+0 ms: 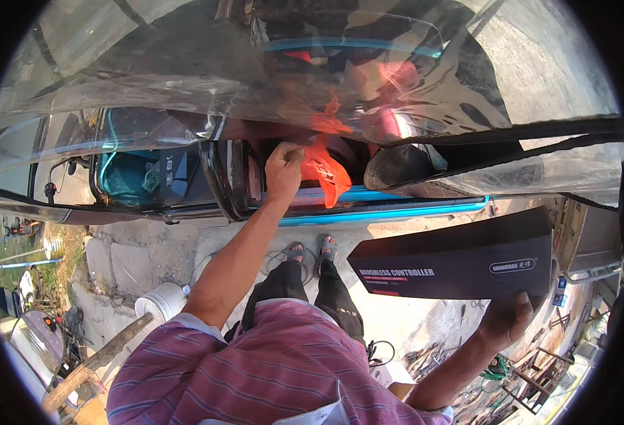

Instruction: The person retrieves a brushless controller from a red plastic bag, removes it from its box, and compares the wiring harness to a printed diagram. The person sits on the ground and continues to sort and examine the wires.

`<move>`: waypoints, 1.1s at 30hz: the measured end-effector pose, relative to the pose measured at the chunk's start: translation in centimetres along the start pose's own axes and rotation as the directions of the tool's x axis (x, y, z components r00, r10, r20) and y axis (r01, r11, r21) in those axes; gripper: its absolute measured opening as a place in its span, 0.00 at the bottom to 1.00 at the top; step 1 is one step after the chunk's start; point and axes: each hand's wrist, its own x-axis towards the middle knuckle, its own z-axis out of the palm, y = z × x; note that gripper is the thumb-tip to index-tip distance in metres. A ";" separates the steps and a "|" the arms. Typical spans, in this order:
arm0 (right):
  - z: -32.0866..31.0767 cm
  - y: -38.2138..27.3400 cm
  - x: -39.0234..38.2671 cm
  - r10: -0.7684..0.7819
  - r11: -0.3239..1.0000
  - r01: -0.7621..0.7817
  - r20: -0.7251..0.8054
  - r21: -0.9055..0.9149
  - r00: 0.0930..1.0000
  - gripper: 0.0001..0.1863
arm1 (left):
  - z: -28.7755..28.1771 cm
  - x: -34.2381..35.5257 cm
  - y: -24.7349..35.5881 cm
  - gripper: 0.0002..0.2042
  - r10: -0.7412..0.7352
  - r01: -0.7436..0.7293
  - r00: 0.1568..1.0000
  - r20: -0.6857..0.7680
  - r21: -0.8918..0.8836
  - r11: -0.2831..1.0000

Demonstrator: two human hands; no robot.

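A long black cardboard box with light lettering is held out to the right, tilted up toward its right end. My right hand grips it at the lower right corner, thumb on the printed face and the other fingers hidden beneath. Ahead of me, my left hand reaches into the open side of a covered vehicle, its fingers closed at the edge of a bright orange plastic bag. The bag hangs down over the vehicle's blue-trimmed sill.
A clear plastic cover spans the vehicle overhead, its dark-edged flap hanging at the right. Left of my hand are a black seat frame and a dark printed box. A white bucket and a wooden pole stand at lower left.
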 end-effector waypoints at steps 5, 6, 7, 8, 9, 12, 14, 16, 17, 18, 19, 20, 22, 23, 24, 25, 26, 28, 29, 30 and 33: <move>-5.8 2.3 -5.1 0.261 0.922 -0.176 -0.216 0.345 0.941 0.29 | -0.5 -3.0 -0.8 0.13 0.266 -0.286 0.957 0.112 0.489 0.824; -6.6 2.7 -6.5 0.287 0.898 -0.172 -0.241 0.406 0.927 0.26 | -0.5 -4.2 0.5 0.14 0.198 -0.256 0.963 0.184 0.393 0.883; -7.1 3.0 -7.8 0.303 0.874 -0.148 -0.282 0.463 0.910 0.23 | -0.2 -5.5 2.2 0.16 0.107 -0.187 0.961 0.256 0.313 0.931; -7.6 3.1 -9.2 0.324 0.859 -0.151 -0.292 0.489 0.900 0.23 | 0.1 -6.9 4.2 0.18 -0.104 0.021 0.879 0.464 0.181 0.983; -7.9 3.1 -10.2 0.349 0.837 -0.147 -0.307 0.527 0.886 0.23 | 0.2 -8.4 6.4 0.20 -0.262 0.260 0.699 0.666 0.104 0.960; -8.5 2.7 -12.4 0.341 0.860 -0.109 -0.401 0.499 0.850 0.25 | 2.3 -13.4 12.5 0.38 -0.163 0.505 0.096 0.982 0.093 0.858; -9.1 2.0 -13.3 0.329 0.900 -0.114 -0.486 0.420 0.809 0.29 | 4.5 -17.4 15.2 0.45 -0.159 0.354 -0.114 0.981 0.190 0.916; -10.1 1.5 -13.9 0.349 0.922 -0.161 -0.578 0.352 0.737 0.34 | 7.0 -20.3 16.6 0.47 -0.228 0.091 -0.239 0.944 0.255 0.963; -10.9 1.1 -14.3 0.354 0.926 -0.182 -0.593 0.331 0.723 0.36 | 8.5 -21.8 16.9 0.48 -0.273 0.106 -0.227 0.935 0.303 0.947; -11.8 0.8 -14.7 0.340 0.935 -0.188 -0.616 0.299 0.711 0.38 | 9.8 -23.1 17.0 0.48 -0.281 0.147 -0.218 0.935 0.316 0.937; -13.2 0.4 -15.0 0.320 0.944 -0.179 -0.625 0.278 0.712 0.40 | 11.2 -24.4 16.9 0.49 -0.328 0.173 -0.207 0.922 0.365 0.915; -14.7 -0.1 -15.4 0.302 0.948 -0.148 -0.643 0.282 0.704 0.41 | 12.5 -25.6 17.0 0.49 -0.281 0.209 -0.212 0.936 0.324 0.923; -17.5 -0.4 -16.3 0.262 0.948 -0.074 -0.630 0.308 0.731 0.42 | 15.5 -27.2 16.9 0.49 -0.305 0.231 -0.208 0.929 0.350 0.908; -19.1 -0.8 -17.2 0.233 0.943 -0.017 -0.620 0.333 0.749 0.42 | 17.1 -28.3 17.2 0.49 -0.250 0.263 -0.208 0.946 0.300 0.917; -20.8 -1.3 -17.8 0.263 0.933 -0.030 -0.622 0.359 0.738 0.41 | 18.9 -29.5 17.6 0.49 -0.227 0.282 -0.200 0.953 0.278 0.918; -22.2 -1.5 -18.3 0.256 0.923 -0.011 -0.591 0.385 0.765 0.39 | 20.7 -30.3 18.0 0.49 -0.174 0.316 -0.192 0.966 0.229 0.921; -23.5 -1.7 -18.9 0.297 0.901 -0.032 -0.562 0.432 0.772 0.36 | 22.0 -30.9 18.6 0.51 -0.176 0.306 -0.154 0.972 0.216 0.927; -25.7 -1.8 -19.9 0.436 0.841 -0.121 -0.529 0.527 0.728 0.28 | 24.3 -31.4 20.1 0.52 -0.155 0.391 -0.161 0.975 0.207 0.897; -26.5 -1.8 -20.4 0.492 0.808 -0.152 -0.508 0.570 0.707 0.26 | 25.3 -31.6 20.8 0.53 -0.114 0.487 -0.191 0.975 0.195 0.851; -27.7 -2.1 -20.7 0.511 0.804 -0.190 -0.493 0.563 0.704 0.24 | 26.7 -32.2 21.6 0.53 -0.116 0.536 -0.200 0.973 0.208 0.818; -31.7 -2.8 -21.0 0.563 0.774 -0.261 -0.439 0.576 0.701 0.20 | 30.3 -33.3 23.9 0.53 -0.089 0.645 -0.275 0.957 0.253 0.722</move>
